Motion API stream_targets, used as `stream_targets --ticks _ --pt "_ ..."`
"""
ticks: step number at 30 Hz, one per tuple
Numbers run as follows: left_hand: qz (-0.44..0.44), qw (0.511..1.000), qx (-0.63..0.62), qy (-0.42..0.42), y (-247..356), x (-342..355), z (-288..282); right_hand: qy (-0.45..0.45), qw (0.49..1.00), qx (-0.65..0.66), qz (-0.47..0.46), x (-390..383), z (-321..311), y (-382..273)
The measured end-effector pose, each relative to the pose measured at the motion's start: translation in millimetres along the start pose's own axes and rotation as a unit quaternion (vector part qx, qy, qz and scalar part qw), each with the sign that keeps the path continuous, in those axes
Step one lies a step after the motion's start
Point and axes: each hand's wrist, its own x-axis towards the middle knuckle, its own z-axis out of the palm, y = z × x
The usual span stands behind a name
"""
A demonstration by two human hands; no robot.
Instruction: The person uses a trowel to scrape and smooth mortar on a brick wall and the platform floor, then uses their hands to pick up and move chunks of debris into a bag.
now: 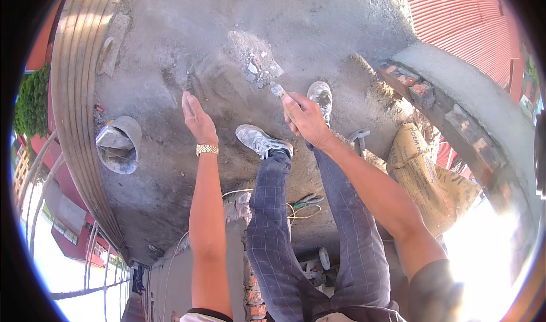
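Note:
My right hand (307,119) is wrapped round the handle of a trowel (277,90), grey with mortar. Its far end meets a small heap of rubble and grit (253,60) on the concrete floor; the blade is hard to tell from the debris. My left hand (199,119), with a gold watch (207,149) at its wrist, is held out over the floor left of my shoes. Its fingers are stretched out and hold nothing. A pale grey shoe (263,140) stands between my hands.
A mortar-stained bucket (120,144) stands at the left beside ridged sheeting (79,94). A hammer (359,139) and a brown cement sack (414,165) lie to the right. A curved wall with exposed bricks (478,134) edges the right side. Wires (304,208) lie behind my feet.

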Motion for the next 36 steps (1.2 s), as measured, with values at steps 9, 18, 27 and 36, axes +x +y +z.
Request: stream_targets --ticks 9,18,27,36 --pt "-0.125 0.948 0.291 -0.035 6 -113 -259 0.121 0.987 0.096 -0.034 -258 -67 -67" --pt "-0.013 0.904 0.413 -0.111 79 -211 -356 0.243 0.938 0.248 -0.013 -486 -114 -37" --pt "-0.038 0.91 0.384 -0.151 121 -234 -368 0.395 0.831 0.38 0.097 -676 -153 52" --pt "-0.111 0.915 0.34 -0.187 121 -239 -347 0.313 0.869 0.125 0.362 -662 -341 105"
